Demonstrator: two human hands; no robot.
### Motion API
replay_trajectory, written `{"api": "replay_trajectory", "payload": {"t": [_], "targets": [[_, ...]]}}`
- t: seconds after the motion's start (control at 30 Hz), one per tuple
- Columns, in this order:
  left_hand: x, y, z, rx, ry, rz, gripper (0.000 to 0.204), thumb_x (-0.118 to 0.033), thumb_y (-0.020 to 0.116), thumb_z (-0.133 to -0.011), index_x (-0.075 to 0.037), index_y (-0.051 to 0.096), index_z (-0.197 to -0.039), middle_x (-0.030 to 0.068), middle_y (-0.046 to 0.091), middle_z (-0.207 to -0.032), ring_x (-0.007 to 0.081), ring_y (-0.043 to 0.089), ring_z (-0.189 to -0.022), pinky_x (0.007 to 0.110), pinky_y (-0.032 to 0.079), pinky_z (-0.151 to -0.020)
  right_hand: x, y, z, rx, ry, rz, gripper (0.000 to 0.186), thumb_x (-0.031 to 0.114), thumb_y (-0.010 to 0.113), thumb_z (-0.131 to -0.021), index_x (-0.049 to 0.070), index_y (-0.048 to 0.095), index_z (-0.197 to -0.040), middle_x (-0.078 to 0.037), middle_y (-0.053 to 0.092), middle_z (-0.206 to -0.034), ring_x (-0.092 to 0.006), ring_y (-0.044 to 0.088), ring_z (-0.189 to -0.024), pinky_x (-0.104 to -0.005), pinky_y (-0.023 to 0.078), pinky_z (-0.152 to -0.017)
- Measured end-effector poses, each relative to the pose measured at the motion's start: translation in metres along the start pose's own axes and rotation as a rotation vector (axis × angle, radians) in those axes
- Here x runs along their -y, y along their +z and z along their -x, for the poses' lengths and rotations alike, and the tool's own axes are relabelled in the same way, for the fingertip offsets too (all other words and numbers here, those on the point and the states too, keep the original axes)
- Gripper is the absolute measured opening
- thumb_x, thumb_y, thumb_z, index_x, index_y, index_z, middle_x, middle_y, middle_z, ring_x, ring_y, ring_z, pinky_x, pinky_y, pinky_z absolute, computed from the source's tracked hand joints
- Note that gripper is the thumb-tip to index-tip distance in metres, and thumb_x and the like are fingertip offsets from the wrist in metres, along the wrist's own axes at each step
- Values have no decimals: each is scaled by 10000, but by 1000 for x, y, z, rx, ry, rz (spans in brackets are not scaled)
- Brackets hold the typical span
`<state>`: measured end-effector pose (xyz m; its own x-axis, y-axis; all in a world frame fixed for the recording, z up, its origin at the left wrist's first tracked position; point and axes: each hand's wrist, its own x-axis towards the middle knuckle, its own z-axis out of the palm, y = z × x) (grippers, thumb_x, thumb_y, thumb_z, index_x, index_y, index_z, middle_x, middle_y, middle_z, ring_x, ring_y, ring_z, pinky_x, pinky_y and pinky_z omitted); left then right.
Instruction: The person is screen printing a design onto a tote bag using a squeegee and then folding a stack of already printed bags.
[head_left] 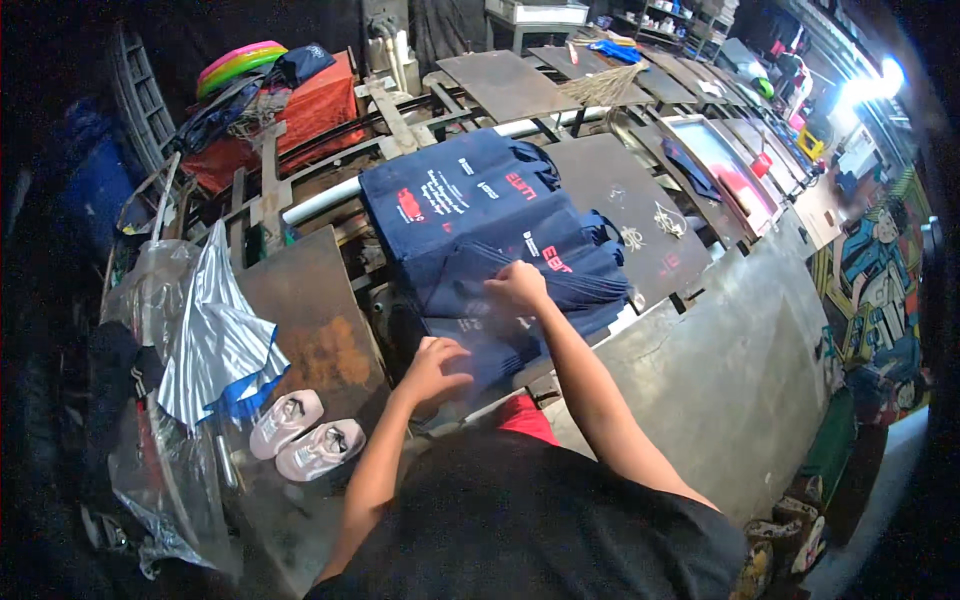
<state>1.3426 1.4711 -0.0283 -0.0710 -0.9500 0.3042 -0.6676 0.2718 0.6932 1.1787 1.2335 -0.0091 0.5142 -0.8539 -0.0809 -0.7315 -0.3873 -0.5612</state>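
Observation:
Navy cloth tote bags [405, 235] with white and red print lie in overlapping stacks in front of me. My right hand [520, 290] is closed on the upper edge of a navy tote bag [490, 345], whose lower part is smeared by motion. To its left, my left hand [433, 368] hovers beside the moving cloth, fingers curved and thumb apart, with nothing seen in it. Dark bag handles [605, 235] stick out at the right end of the stacks.
Rusty metal plates [310, 310] rest on a rail frame. Pale slip-on shoes [320, 448] and a silver folded umbrella [220, 340] are on the left. A straw broom [603, 84] lies at the back, a framed screen [725, 165] with pink ink at right.

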Motion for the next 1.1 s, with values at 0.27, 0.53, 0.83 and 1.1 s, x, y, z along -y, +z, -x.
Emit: {"api": "replay_trajectory", "payload": {"t": [0.27,0.53,0.83,1.1], "targets": [[-1,-7,-29,-134,-101,-5,230,-246,739,-816,-61,725,-953,95,699,-937,292,611,-971,400,454,-900,-21,10,-14,46,5,-94,521,588,778,-709,78,768,-820,-152,709,-754,-314,709,-735,-419,542,-683],[15,-1,-133,-301,-110,-36,298,-361,638,-927,-63,650,-923,154,675,-781,361,667,-758,439,478,-641,-26,6,8,-552,-257,-169,406,387,576,-957,2,676,-873,-219,664,-786,-397,663,-806,-478,489,-715],[42,26,-157,-530,-215,-364,328,-466,613,-915,-138,608,-893,110,689,-744,366,667,-731,501,474,-633,0,31,162,-267,-587,142,311,408,713,-786,138,685,-936,-78,613,-935,-296,559,-945,-441,433,-828],[42,0,-145,-461,-245,62,336,-385,490,-1008,-78,609,-937,136,665,-833,332,646,-794,401,487,-769,15,12,84,-344,-465,327,286,357,616,-907,104,643,-776,-92,630,-783,-298,614,-798,-442,463,-677]]}}
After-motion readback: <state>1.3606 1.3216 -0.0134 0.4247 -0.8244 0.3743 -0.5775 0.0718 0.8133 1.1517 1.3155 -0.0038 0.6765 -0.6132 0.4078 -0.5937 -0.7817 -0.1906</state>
